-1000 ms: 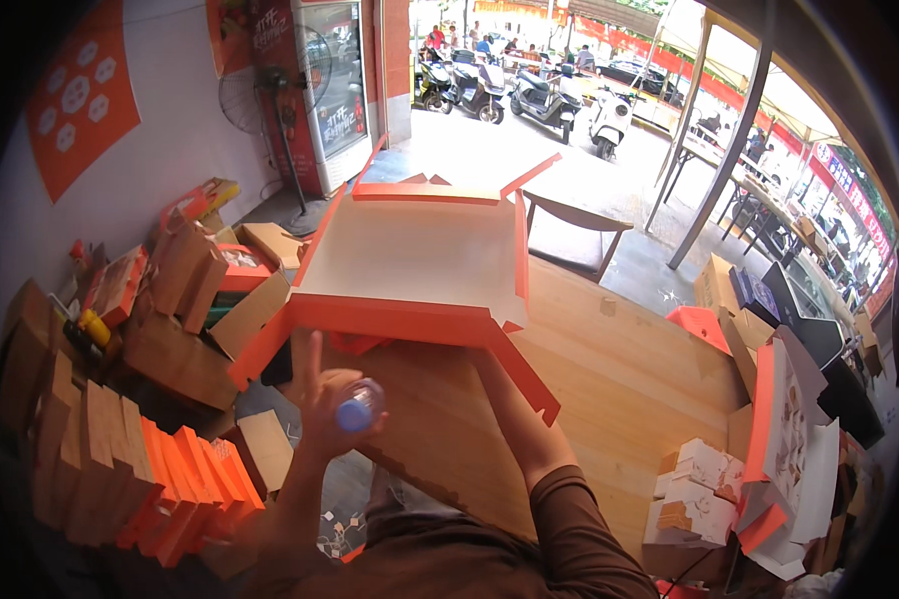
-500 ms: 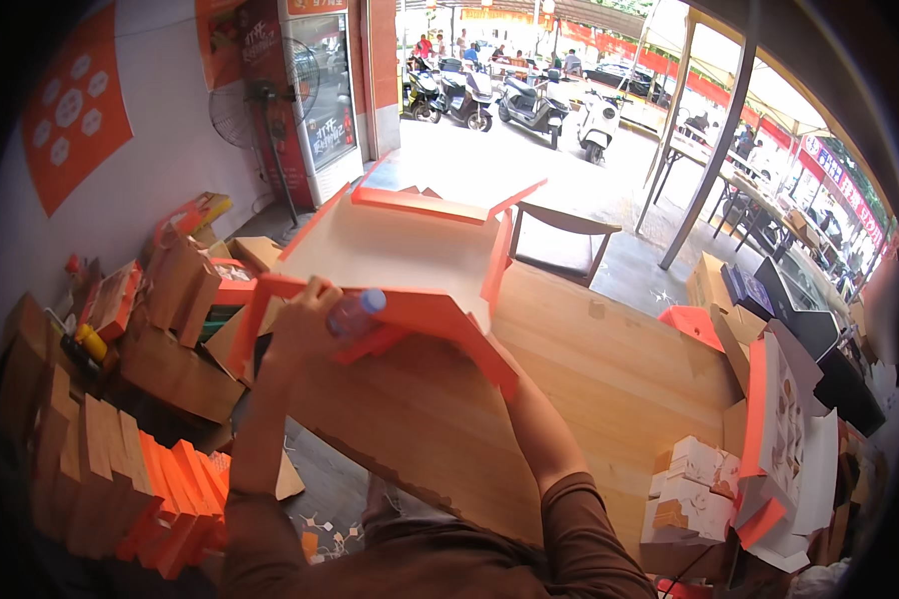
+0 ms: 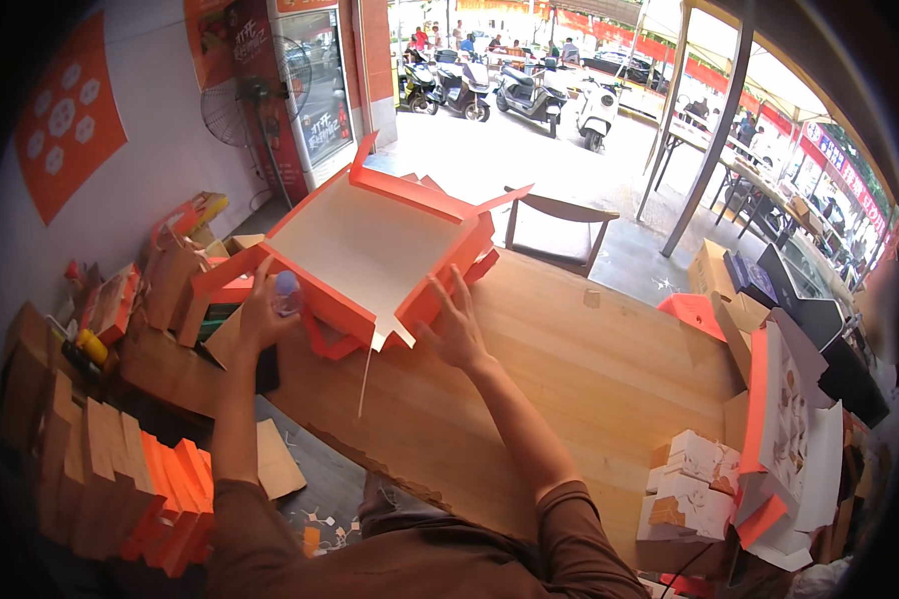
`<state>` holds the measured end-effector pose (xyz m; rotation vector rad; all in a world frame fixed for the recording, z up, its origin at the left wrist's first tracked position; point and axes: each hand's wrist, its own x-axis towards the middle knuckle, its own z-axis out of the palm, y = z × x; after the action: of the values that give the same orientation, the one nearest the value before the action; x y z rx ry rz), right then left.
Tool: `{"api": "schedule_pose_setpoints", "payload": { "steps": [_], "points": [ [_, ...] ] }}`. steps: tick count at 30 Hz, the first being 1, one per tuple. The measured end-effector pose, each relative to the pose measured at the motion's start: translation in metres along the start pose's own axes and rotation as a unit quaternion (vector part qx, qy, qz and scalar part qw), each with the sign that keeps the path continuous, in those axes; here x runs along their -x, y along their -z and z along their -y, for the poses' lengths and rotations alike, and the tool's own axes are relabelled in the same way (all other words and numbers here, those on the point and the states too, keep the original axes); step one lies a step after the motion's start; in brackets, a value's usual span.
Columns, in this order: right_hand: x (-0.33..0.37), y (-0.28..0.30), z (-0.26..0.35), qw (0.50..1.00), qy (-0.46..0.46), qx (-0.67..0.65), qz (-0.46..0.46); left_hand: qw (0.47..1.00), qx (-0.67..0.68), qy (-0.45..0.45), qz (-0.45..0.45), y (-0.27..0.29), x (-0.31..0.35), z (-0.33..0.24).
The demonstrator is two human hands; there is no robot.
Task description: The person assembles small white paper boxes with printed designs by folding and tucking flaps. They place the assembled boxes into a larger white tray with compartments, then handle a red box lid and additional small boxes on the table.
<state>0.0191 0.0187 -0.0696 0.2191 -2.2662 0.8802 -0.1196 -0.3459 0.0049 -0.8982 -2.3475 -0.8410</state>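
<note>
A large open box, orange outside and white inside, lies on the wooden table with flaps sticking out at its corners. My left hand is at its near left corner, fingers curled by the orange edge. Against that hand's inner side is a small clear purplish bottle with a bluish cap; the grip around it is partly hidden. My right hand is open, fingers spread alongside the box's right wall near the front corner. A white flap and a thin pale strip hang from that corner.
Cartons and stacked orange and brown boards crowd the left. White patterned boxes and a large opened box stand on the right. A chair is beyond the table; a fan stands back left.
The near orange wall has swung from a raised, slanted position into line with the box. My left hand and the bottle moved left; my right hand moved up and left, off the flap.
</note>
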Motion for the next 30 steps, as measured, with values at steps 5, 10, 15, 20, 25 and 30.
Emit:
{"api": "schedule_pose_setpoints", "payload": {
  "steps": [5, 10, 15, 20, 25, 30],
  "points": [
    [-0.028, -0.037, 0.011, 1.0, -0.005, 0.023, 0.008, 0.993, 0.005, 0.054, -0.108, -0.003, 0.068, 0.023],
    [-0.046, -0.079, 0.017, 0.997, -0.013, 0.056, -0.05, 0.928, 0.269, 0.162, -0.201, -0.035, 0.145, -0.046],
    [-0.034, -0.09, 0.03, 0.99, -0.068, -0.062, -0.104, 0.93, 0.258, 0.192, -0.18, -0.051, 0.19, -0.083],
    [0.0, -0.072, 0.017, 0.986, -0.065, -0.115, -0.102, 0.955, 0.161, 0.18, -0.172, -0.056, 0.182, -0.053],
    [0.021, -0.056, 0.013, 0.993, -0.024, -0.071, -0.093, 0.956, 0.12, 0.194, -0.184, -0.048, 0.131, -0.052],
    [0.031, -0.042, 0.001, 0.992, -0.051, -0.092, -0.076, 0.968, 0.092, 0.163, -0.169, -0.057, 0.114, -0.015]
  ]
}}
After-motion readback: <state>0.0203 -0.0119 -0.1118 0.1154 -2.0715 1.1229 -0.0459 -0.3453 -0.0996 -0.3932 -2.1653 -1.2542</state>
